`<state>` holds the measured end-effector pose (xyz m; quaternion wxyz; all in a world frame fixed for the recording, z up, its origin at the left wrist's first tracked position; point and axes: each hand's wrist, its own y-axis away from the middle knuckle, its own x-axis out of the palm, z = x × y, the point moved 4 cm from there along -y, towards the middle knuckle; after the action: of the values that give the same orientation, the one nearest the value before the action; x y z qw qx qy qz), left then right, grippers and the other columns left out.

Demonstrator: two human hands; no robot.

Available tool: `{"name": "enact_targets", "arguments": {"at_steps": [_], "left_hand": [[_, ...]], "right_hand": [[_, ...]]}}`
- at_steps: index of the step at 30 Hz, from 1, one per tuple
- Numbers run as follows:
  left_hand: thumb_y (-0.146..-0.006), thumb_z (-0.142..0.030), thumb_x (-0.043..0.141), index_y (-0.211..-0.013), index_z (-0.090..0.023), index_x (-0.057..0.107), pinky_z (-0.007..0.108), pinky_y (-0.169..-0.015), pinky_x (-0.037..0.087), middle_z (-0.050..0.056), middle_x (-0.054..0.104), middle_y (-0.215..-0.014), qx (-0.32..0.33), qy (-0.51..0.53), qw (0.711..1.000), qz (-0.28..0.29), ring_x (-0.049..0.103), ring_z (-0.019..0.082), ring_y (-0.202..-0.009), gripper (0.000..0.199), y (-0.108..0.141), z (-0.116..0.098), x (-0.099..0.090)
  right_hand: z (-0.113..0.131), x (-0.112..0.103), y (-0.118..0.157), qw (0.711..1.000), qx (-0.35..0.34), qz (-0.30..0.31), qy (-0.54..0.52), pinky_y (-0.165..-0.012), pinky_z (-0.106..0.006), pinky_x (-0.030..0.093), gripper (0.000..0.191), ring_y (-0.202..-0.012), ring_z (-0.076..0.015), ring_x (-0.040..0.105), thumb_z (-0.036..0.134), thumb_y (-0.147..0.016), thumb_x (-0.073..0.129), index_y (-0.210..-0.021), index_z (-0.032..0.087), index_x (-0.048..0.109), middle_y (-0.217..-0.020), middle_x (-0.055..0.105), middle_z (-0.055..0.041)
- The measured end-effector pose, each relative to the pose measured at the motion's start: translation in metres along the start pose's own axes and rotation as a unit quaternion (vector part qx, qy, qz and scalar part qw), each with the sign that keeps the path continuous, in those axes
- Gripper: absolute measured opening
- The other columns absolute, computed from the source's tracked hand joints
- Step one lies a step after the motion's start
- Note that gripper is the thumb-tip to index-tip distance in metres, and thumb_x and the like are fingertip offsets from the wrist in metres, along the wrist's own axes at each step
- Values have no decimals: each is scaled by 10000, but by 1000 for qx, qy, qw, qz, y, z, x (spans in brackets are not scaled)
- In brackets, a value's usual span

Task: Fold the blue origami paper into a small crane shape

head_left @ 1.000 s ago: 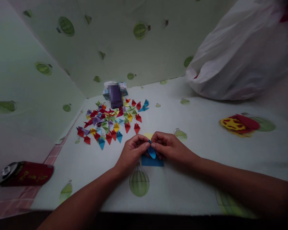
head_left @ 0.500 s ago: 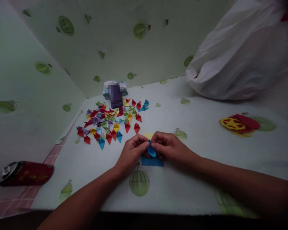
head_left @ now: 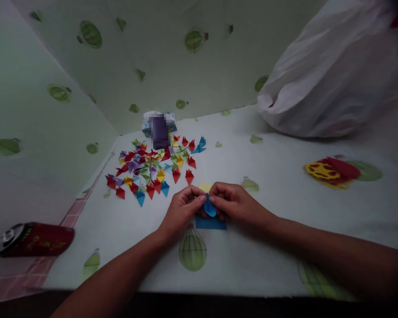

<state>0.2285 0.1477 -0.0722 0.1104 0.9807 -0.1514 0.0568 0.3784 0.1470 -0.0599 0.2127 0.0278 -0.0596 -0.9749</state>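
1. Left hand (head_left: 185,205) and right hand (head_left: 235,203) meet near the middle of a pale counter (head_left: 252,256) printed with green balloons.
2. The fingers of each hand are closed narrow, thumb and forefinger pinching a small blue paper piece (head_left: 210,210) between them. Its rounded, curved lower part hangs below the thumbs; the pinched top is partly hidden.
3. Just below the hands, a flat blue sheet (head_left: 211,224) lies on the counter, partly covered. Just beyond the hands is a pale yellow patch (head_left: 204,187); its material is unclear.
4. Farther back, to the left, many folded paper shapes (head_left: 175,176) are scattered in red, blue, yellow, green and purple.
5. Behind them are a pixelated purple object (head_left: 159,131) and a patterned box (head_left: 172,123).
6. At right are red and yellow cutouts (head_left: 321,171), with a large white plastic bag (head_left: 325,84) behind.
7. A red can (head_left: 44,240) is at far left.
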Motion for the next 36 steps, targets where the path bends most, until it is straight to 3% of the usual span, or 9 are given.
{"name": "enact_targets", "arguments": {"at_steps": [6, 14, 21, 25, 28, 32, 36], "left_hand": [[-814, -365, 738, -839, -153, 608, 212, -573, 484, 1, 669, -682, 3, -24, 1000, -2, 611, 103, -575, 250, 0, -2, 1], [-794, -356, 735, -804, -160, 619, 183, -472, 352, -45, 545, -602, 28, -79, 996, -28, 458, 65, -489, 228, 3, -8, 1], [-806, -370, 715, -778, -161, 602, 193, -460, 381, -45, 539, -562, 32, -108, 994, -2, 479, 77, -469, 238, 2, -10, 0], [-818, -337, 683, -784, -170, 592, 197, -455, 393, -50, 534, -558, 32, -125, 992, 12, 482, 80, -457, 193, 2, -11, 2], [-820, -307, 668, -760, -175, 582, 194, -458, 390, -53, 521, -574, 65, -142, 987, -26, 489, 78, -470, 169, 4, -16, 0], [-832, -295, 651, -784, -178, 576, 215, -530, 477, -45, 570, -620, 126, -144, 976, -108, 572, 95, -520, 147, 5, -24, -6], [-847, -279, 644, -790, -183, 561, 228, -591, 524, -38, 610, -644, 138, -140, 970, -141, 640, 112, -583, 138, 4, -24, -10]], "right_hand": [[1, 0, 1, 1000, -12, -3, 18, -468, -216, 372, 142, -484, -94, 485, 286, -842, 571, -750, 189, 525, -561, 547, 35], [2, -3, 2, 993, -56, -17, 98, -500, -234, 348, 141, -529, -115, 475, 286, -837, 562, -733, 196, 530, -569, 526, 30], [8, -3, 1, 975, -107, -16, 194, -525, -235, 296, 114, -541, -96, 390, 188, -813, 536, -700, 187, 527, -582, 479, 42], [9, -2, 2, 976, -109, -9, 189, -524, -237, 298, 120, -544, -99, 401, 186, -809, 539, -689, 186, 528, -585, 490, 37], [8, -2, 3, 988, -86, -9, 124, -521, -241, 339, 155, -544, -112, 450, 280, -860, 547, -733, 192, 543, -588, 512, 31], [5, -5, 2, 998, -52, -26, 31, -502, -249, 385, 244, -507, -116, 485, 415, -932, 505, -807, 205, 512, -584, 522, 35], [5, -5, 2, 995, -89, -40, 15, -495, -245, 390, 240, -513, -113, 481, 437, -902, 588, -904, 215, 497, -608, 501, 54]]}}
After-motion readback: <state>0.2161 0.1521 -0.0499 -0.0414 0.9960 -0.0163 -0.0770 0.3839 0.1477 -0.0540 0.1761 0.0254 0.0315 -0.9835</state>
